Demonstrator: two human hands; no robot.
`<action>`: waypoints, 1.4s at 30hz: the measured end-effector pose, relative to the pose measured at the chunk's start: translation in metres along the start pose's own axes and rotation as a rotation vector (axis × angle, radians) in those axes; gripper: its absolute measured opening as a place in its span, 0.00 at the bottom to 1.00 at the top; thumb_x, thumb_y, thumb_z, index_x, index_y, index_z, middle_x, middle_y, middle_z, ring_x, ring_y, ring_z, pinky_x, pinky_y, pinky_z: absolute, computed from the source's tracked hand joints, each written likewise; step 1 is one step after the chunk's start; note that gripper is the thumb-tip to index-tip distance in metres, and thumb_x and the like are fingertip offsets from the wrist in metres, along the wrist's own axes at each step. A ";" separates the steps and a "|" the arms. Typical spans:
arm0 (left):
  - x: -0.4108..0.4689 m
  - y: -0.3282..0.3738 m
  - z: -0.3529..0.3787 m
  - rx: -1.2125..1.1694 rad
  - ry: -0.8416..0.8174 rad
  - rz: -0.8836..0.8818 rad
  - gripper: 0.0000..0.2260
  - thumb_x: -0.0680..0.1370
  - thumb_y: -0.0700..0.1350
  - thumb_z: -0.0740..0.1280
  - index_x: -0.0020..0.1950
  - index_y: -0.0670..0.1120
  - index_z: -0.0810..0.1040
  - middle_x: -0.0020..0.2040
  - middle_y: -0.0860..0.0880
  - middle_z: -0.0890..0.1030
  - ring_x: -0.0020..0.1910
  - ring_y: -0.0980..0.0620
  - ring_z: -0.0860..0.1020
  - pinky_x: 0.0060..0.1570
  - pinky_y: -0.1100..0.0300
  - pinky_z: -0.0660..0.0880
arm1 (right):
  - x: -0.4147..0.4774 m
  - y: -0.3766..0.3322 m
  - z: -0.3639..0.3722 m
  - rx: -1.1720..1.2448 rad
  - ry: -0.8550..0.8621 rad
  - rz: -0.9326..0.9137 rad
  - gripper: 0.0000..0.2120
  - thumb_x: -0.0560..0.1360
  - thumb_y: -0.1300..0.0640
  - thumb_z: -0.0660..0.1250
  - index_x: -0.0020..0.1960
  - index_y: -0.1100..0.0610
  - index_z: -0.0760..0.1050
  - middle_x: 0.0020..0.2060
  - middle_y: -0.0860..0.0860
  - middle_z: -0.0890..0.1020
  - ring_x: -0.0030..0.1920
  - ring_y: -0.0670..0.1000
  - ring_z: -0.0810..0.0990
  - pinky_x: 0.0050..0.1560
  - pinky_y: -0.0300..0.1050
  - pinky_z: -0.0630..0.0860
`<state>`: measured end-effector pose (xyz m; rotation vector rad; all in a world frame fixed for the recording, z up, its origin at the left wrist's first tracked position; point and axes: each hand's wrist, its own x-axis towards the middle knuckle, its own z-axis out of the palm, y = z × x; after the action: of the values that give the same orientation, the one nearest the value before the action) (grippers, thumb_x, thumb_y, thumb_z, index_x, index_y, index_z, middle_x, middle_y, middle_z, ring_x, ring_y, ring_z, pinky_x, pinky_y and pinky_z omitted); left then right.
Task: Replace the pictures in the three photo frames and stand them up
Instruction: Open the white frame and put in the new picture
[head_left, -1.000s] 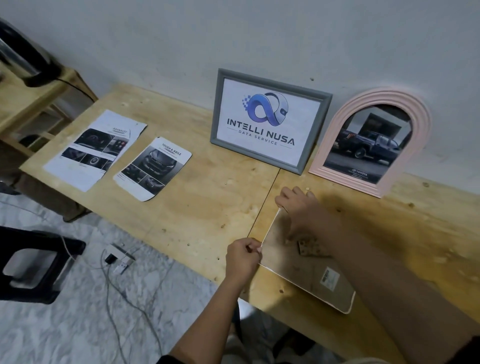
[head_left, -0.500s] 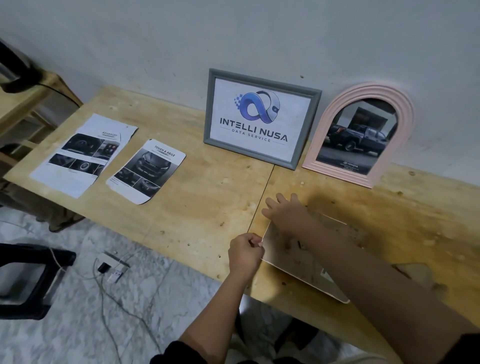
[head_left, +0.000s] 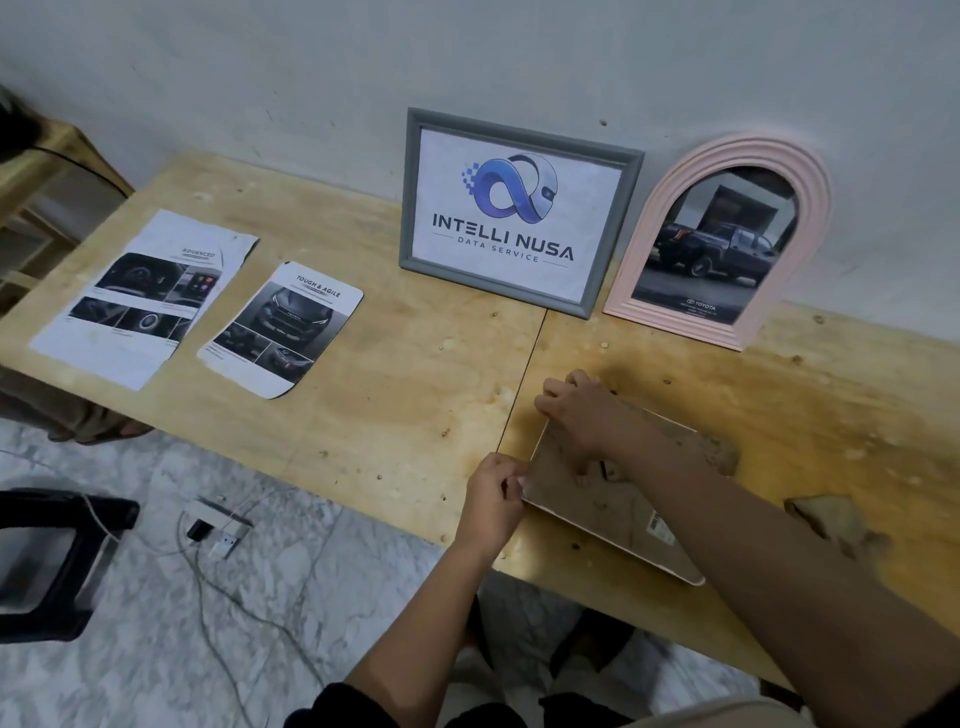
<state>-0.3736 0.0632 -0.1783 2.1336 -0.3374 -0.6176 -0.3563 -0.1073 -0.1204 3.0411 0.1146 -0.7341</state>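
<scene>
A third photo frame (head_left: 613, 506) lies face down near the table's front edge, its brown backing board up. My left hand (head_left: 493, 499) pinches its near left corner. My right hand (head_left: 582, 421) rests on the backing with fingers curled at the frame's far left edge and thumb pressing the board. A grey frame (head_left: 519, 213) with a logo print stands against the wall. Beside it a pink arched frame (head_left: 719, 244) with a truck picture also stands. Two loose car pictures, a large one (head_left: 140, 296) and a small one (head_left: 283, 330), lie flat at the left.
The wooden table (head_left: 395, 384) ends just in front of the face-down frame. Below are a marble floor with a cable and adapter (head_left: 218, 530) and a black stool (head_left: 47, 561). A wooden shelf (head_left: 41, 176) stands at far left.
The view shifted a little. My right hand slid slightly along the frame's far left edge, its thumb now pressing the backing. My left hand keeps its pinch on the corner.
</scene>
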 end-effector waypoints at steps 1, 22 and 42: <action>-0.001 0.000 -0.001 -0.001 -0.010 0.008 0.13 0.77 0.33 0.59 0.55 0.42 0.81 0.49 0.52 0.75 0.47 0.58 0.73 0.45 0.80 0.66 | 0.000 0.000 0.001 0.010 -0.004 0.002 0.25 0.67 0.57 0.74 0.59 0.51 0.66 0.59 0.49 0.68 0.61 0.54 0.65 0.59 0.52 0.68; -0.007 -0.003 0.004 0.119 -0.039 0.239 0.13 0.77 0.36 0.61 0.59 0.44 0.79 0.48 0.52 0.77 0.44 0.59 0.71 0.43 0.76 0.68 | -0.026 0.013 -0.011 0.175 0.126 0.029 0.20 0.64 0.55 0.74 0.49 0.50 0.67 0.52 0.47 0.69 0.55 0.50 0.65 0.53 0.42 0.66; 0.005 0.013 0.004 0.277 -0.111 0.215 0.09 0.79 0.41 0.61 0.50 0.43 0.81 0.43 0.50 0.72 0.40 0.50 0.71 0.38 0.62 0.68 | -0.048 0.027 -0.025 0.494 0.195 0.020 0.19 0.62 0.59 0.76 0.43 0.51 0.66 0.46 0.48 0.70 0.49 0.49 0.64 0.52 0.45 0.67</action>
<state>-0.3721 0.0503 -0.1712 2.2877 -0.7405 -0.5919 -0.3854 -0.1372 -0.0767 3.5714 -0.1153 -0.5253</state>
